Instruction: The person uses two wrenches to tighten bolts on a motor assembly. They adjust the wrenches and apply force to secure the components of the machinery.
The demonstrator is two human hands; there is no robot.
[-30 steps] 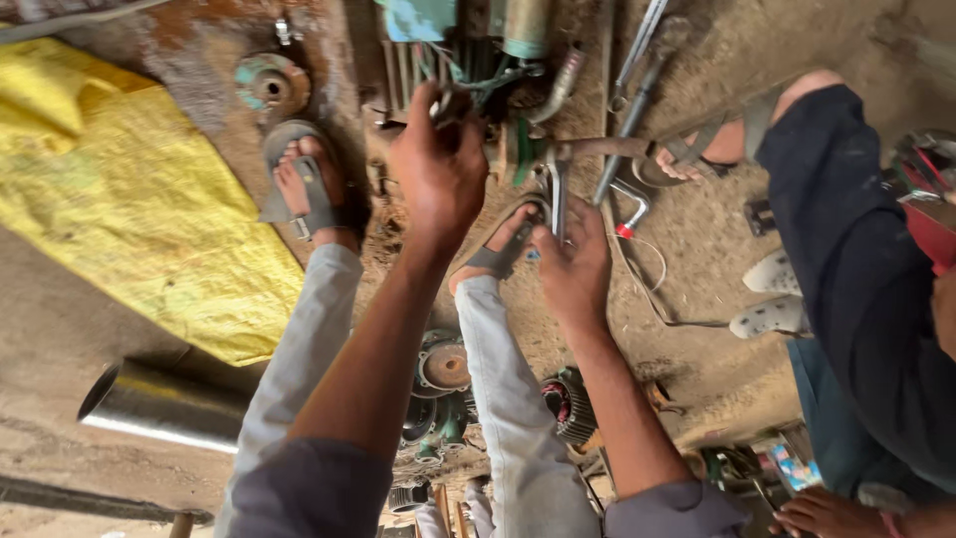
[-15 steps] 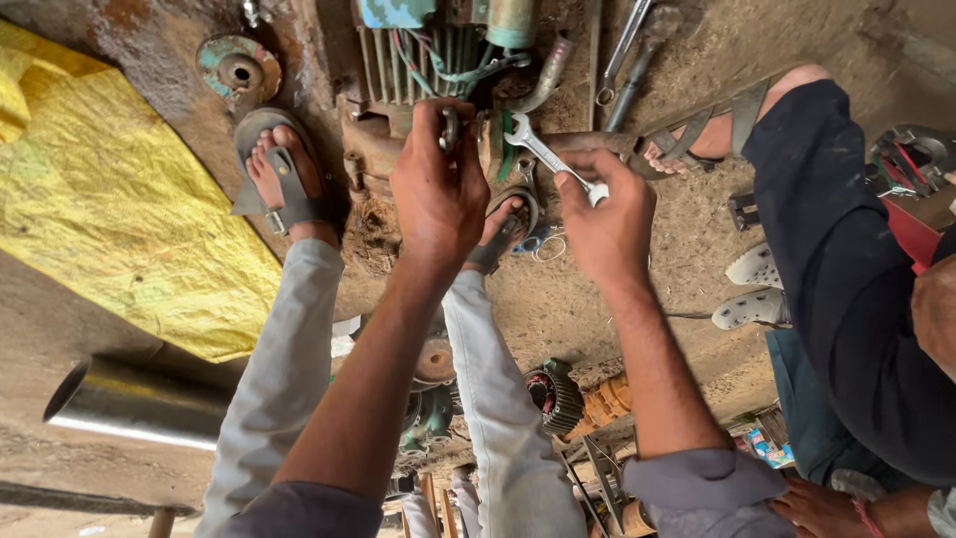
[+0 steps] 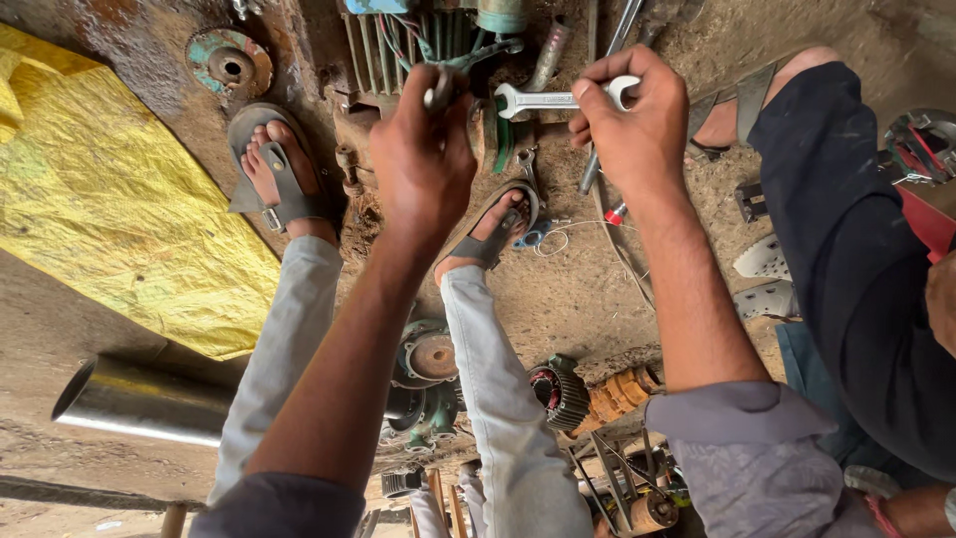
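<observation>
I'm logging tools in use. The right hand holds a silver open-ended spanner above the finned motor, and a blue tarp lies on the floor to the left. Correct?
Not quite: the tarp is yellow, not blue, as the head view shows. The rest stands: the right hand holds the silver open-ended spanner above the finned motor.

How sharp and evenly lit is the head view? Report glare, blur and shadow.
Head view: soft, even daylight, no hard shadows; mild glare on the steel pipe and the spanner in the right hand; left hand sharp; frame edges look stretched.
</observation>
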